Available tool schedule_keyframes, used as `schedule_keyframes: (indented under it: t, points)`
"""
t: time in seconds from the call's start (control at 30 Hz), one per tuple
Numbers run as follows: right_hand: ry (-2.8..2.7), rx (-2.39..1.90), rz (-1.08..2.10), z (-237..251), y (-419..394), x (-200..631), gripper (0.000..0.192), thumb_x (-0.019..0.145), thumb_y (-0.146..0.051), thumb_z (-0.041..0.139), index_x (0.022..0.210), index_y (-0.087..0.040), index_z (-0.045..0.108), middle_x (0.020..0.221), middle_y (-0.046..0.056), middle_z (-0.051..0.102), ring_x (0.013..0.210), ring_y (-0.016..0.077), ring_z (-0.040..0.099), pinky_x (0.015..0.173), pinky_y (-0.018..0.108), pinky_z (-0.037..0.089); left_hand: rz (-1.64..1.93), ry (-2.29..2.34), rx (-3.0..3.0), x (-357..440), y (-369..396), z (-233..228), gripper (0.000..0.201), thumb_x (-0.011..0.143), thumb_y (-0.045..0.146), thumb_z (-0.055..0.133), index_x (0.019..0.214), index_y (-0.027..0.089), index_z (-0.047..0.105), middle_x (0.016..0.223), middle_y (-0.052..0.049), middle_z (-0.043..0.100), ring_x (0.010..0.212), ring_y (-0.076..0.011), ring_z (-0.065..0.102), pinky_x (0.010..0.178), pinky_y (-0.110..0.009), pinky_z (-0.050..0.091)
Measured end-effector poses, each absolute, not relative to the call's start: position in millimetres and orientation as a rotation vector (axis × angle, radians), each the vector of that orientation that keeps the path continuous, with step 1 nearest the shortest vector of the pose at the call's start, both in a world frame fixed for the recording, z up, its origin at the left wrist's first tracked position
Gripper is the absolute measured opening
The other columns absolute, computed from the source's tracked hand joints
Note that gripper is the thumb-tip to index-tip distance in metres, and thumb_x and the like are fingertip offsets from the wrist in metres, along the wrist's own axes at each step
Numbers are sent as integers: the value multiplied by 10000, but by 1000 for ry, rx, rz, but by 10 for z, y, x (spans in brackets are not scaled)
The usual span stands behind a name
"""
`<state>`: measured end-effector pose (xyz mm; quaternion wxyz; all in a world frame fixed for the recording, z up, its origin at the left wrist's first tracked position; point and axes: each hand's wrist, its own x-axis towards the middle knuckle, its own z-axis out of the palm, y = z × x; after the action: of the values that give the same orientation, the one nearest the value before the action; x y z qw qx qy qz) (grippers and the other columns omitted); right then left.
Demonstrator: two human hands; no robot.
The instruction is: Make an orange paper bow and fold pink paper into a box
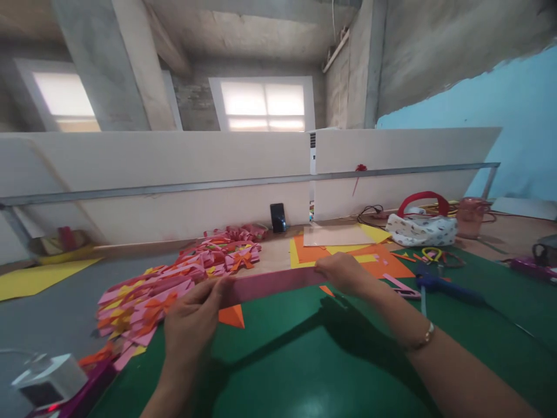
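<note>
So both hands are on a long pink paper strip (274,283) held just above the green cutting mat (304,371). The left hand (191,319) pinches the strip's left end between thumb and fingertips, and the right hand (342,271) is closed over the right end, fingers curled on top, so I can't see exactly how the thumb sits there. The strip runs pretty much side to side across the view, long axis left-right, with the right end tilted a little higher and farther away. It looks flat and stretched straight, no fold or loop in it yet as far as I can see. Judging by the big heap of finished pink, orange and yellow paper bows (174,284) piled left of the mat, plenty are already made, and this strip looks like it's at the very start. A small orange paper triangle (232,316) lies just under the strip, a stack of orange and yellow paper sheets (331,252) sits behind the right hand, and a blue glue gun (439,285) rests off to the right.
</note>
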<state>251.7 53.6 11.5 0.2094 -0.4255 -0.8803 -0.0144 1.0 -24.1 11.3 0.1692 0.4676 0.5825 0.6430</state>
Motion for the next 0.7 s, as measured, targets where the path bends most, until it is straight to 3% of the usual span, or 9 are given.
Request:
schedule_keyframes:
  t: [0.2, 0.33, 0.47, 0.63, 0.7]
  points:
    - [-2218, -1038, 440, 209, 637, 2801, 246, 787, -298, 547, 598, -150, 603, 567, -2, 557, 563, 113, 483, 548, 234, 349, 1636, 1589, 1294, -39, -170, 88, 177, 615, 364, 683, 662, 195, 702, 572, 33, 638, 590, -132, 548, 543, -201, 414]
    - [-1876, -940, 708, 259, 712, 2970, 282, 753, -409, 572, 757, -132, 626, 660, 16, 588, 602, 112, 513, 571, 241, 404, 1219, 1512, 1582, -44, -110, 95, 220, 627, 376, 678, 654, 159, 702, 553, 5, 624, 541, -123, 510, 514, -209, 377]
    - [-1619, -858, 896, 265, 759, 2979, 314, 703, -451, 614, 714, -137, 615, 624, 3, 578, 544, 96, 500, 526, 236, 398, 805, 1351, 1785, 6, -88, 103, 201, 636, 330, 668, 652, 130, 667, 558, 9, 589, 537, -113, 487, 499, -208, 350]
    - [-1521, -775, 1114, 237, 688, 2798, 295, 600, -410, 728, 645, -128, 652, 593, 15, 608, 547, 111, 527, 528, 245, 406, 597, 1012, 1721, 135, -184, 90, 289, 710, 376, 618, 885, 146, 630, 830, -26, 658, 740, -156, 577, 617, -225, 408]
    - [-1481, -748, 1174, 222, 670, 2736, 296, 575, -395, 754, 653, -126, 661, 609, 26, 621, 565, 117, 538, 544, 247, 416, 532, 1009, 1595, 194, -205, 46, 289, 739, 400, 583, 856, 139, 619, 849, -65, 689, 780, -189, 616, 665, -263, 437]
